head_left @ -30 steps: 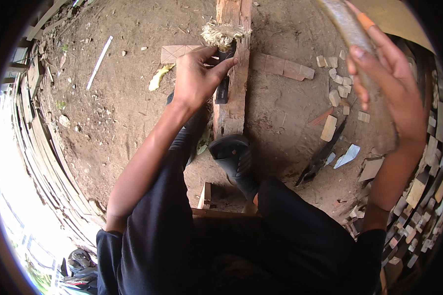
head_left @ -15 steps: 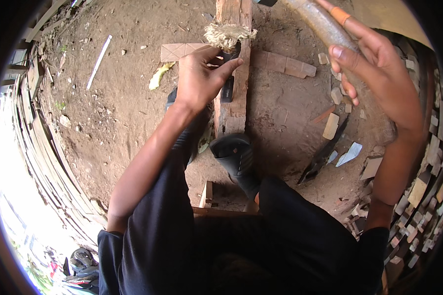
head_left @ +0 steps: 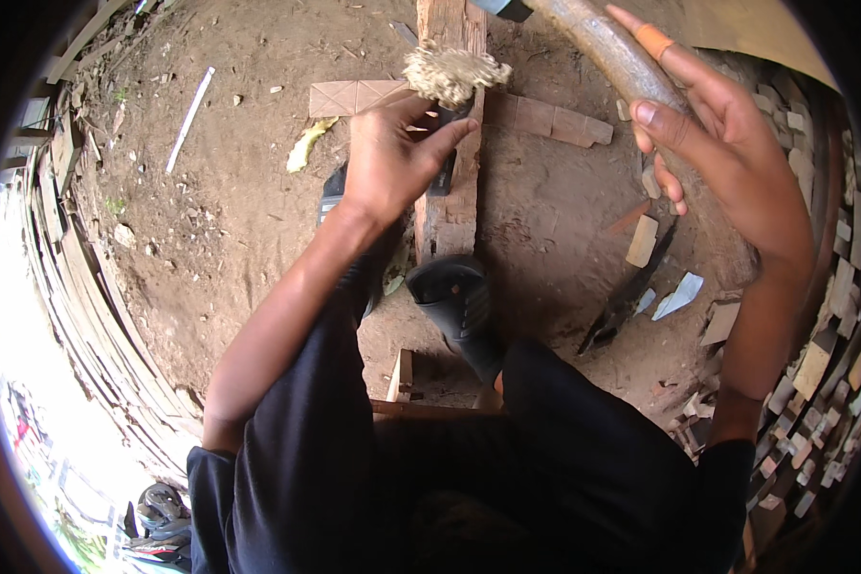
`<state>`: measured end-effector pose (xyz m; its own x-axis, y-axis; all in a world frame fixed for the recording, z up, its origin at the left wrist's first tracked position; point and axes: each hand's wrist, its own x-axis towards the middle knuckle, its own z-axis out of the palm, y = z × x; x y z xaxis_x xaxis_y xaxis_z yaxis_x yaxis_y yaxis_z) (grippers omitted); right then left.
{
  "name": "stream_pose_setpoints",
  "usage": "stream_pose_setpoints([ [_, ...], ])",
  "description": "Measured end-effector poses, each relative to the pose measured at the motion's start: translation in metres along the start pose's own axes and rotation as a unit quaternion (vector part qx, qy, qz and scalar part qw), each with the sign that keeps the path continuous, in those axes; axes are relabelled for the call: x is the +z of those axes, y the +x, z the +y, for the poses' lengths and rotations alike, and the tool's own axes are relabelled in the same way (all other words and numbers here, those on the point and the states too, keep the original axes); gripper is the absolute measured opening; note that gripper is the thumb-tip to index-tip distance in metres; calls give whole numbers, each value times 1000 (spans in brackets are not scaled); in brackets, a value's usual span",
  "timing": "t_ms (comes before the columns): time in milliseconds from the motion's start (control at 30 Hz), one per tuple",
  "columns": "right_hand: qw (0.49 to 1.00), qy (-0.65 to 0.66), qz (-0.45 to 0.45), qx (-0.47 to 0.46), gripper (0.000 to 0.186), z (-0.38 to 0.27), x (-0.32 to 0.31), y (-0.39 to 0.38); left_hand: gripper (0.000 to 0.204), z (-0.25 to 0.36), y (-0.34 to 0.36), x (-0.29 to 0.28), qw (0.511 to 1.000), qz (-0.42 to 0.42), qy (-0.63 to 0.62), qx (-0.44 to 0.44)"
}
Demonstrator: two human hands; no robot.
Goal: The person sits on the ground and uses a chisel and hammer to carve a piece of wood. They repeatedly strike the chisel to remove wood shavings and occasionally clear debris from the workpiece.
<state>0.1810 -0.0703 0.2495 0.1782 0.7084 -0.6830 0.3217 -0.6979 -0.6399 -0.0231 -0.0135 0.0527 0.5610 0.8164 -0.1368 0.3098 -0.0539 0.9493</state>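
Left hand: your left hand (head_left: 392, 158) rests on the upright wooden block (head_left: 447, 182), fingers loosely curled, thumb stretched toward the frayed fibrous tuft (head_left: 452, 73) on the block's far end; it grips nothing firmly.
Right hand: your right hand (head_left: 727, 163) is raised, fingers wrapped round a thick pale curved handle (head_left: 607, 53).
Handling: the handle looks stiff, smooth and fairly heavy; hold it well down its length. The tuft looks light, soft and crumbly; pinch it gently.
Block: steadied by your black sandal (head_left: 459, 306) on the dirt ground (head_left: 230, 210).
Containers: none in view; loose wood offcuts (head_left: 641, 239) lie scattered nearby.
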Motion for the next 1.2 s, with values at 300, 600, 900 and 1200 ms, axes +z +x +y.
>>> stream_pose_setpoints([
  [300,995,-39,-14,-87,56,37,13,8,24,3,2,-3,999,-4,27,-26],
  [600,994,-37,-6,-106,56,36,6,-1,29,1,-2,4,999,-11,38,22],
  [900,995,-36,9,-96,57,31,4,-10,31,-5,-5,6,999,-8,34,33],
  [1200,997,-51,-4,-60,58,42,9,-15,29,-4,-5,6,1000,-13,14,23],
])
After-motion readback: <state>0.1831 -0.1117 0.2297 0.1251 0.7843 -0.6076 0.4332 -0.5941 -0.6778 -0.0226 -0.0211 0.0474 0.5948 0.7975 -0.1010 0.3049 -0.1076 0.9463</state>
